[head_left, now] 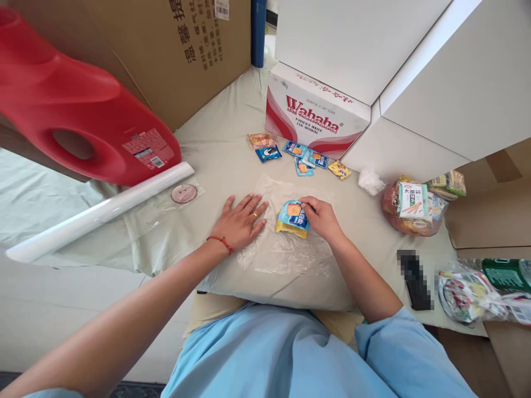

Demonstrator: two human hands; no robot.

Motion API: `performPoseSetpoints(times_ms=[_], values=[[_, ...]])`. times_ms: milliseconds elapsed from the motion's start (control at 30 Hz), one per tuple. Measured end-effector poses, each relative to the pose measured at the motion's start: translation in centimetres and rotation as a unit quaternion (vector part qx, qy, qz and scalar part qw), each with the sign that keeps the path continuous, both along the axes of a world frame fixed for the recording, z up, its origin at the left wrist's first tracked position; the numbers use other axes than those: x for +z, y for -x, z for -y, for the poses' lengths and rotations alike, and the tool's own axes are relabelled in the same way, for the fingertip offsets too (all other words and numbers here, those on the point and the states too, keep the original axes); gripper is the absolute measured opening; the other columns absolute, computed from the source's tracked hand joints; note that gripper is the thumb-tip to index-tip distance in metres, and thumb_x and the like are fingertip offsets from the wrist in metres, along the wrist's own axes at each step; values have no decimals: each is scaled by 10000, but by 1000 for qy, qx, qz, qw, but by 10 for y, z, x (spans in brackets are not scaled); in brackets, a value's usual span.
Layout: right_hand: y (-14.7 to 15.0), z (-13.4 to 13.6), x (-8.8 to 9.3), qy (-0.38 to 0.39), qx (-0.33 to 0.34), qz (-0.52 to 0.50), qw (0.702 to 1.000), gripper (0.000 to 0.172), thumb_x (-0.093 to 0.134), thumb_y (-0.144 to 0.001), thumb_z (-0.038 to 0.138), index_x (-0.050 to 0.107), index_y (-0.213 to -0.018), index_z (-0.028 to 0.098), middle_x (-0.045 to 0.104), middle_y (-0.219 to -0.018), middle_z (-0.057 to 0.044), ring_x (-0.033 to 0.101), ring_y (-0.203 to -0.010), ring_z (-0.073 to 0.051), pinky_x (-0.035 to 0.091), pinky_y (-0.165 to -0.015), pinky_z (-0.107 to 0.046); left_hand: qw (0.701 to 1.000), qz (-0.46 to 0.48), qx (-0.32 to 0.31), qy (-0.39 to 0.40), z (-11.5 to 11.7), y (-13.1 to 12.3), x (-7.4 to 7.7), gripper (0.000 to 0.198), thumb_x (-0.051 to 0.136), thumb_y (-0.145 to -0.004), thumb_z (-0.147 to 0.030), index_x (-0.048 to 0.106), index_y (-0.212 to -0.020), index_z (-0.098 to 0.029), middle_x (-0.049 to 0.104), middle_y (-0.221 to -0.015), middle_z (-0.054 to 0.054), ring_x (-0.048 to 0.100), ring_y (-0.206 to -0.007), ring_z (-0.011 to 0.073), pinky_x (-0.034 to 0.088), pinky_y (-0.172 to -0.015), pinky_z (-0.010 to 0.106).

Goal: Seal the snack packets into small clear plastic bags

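Note:
My left hand [240, 221] lies flat with fingers spread on a sheet of clear plastic wrap [286, 251] spread over the cloth-covered table [224, 155]. My right hand [321, 218] pinches the top of a small stack of snack packets [292, 218], blue on top and yellow beneath, that rests on the wrap. The left hand sits just left of the stack, not touching it. A red string bracelet circles my left wrist, and a ring shows on one finger.
More small snack packets [298, 157] lie scattered before a Wahaha carton [315, 113]. A wrap roll [99, 213] and red jug [78, 110] are at left. A bag of snacks [412, 207] sits right, a dark phone [415, 279] and more bags nearer.

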State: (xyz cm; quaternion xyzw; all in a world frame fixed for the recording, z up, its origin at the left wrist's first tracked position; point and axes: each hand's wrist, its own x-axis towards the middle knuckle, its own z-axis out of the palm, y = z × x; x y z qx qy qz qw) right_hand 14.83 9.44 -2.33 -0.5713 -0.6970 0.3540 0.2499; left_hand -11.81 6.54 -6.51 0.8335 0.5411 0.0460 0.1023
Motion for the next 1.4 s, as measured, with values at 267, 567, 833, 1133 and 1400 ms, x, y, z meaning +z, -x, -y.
performPoseSetpoints(times_ms=[267, 567, 833, 1133, 1400], values=[[12, 19, -15, -152, 0, 215, 965, 375, 461, -1054, 293, 745, -1274, 185, 704, -1246, -152, 546, -1161, -317, 498, -1018, -476, 1000, 15, 0, -7, 0, 1, -2, 600, 288, -1074, -501, 422, -1616, -281, 333, -1732, 75, 282, -1607, 302, 68, -1293, 641], [26, 45, -28, -168, 119, 264, 942, 462, 445, -1091, 395, 579, -1498, 221, 510, -1614, -123, 358, -1531, -330, 235, -1259, -632, 1000, 16, -1, -7, 0, 1, -2, 605, 291, -1070, -500, 426, -1614, -274, 321, -1736, 78, 282, -1608, 309, 80, -1289, 651], [24, 51, -29, -195, 161, 302, 919, 594, 466, -1075, 507, 436, -1605, 241, 367, -1709, -129, 259, -1599, -327, 118, -1282, -682, 1000, 11, 3, -11, 0, 0, -2, 602, 280, -1069, -493, 423, -1615, -283, 323, -1736, 71, 280, -1610, 299, 79, -1294, 636], [16, 47, -31, -208, 212, 299, 907, 524, 465, -1087, 446, 478, -1577, 261, 415, -1689, -100, 245, -1611, -319, 43, -1288, -704, 1000, 7, 6, -12, -1, 2, -3, 598, 241, -1081, -477, 422, -1614, -276, 335, -1730, 71, 286, -1608, 272, 111, -1293, 628], [8, 52, -24, -219, 210, 261, 917, 583, 546, -1053, 441, 437, -1598, 266, 386, -1701, -122, 248, -1613, -317, 83, -1280, -715, 999, 27, 9, -20, -4, 6, -3, 596, 279, -1072, -474, 415, -1617, -274, 344, -1725, 102, 305, -1603, 288, 163, -1288, 624]])
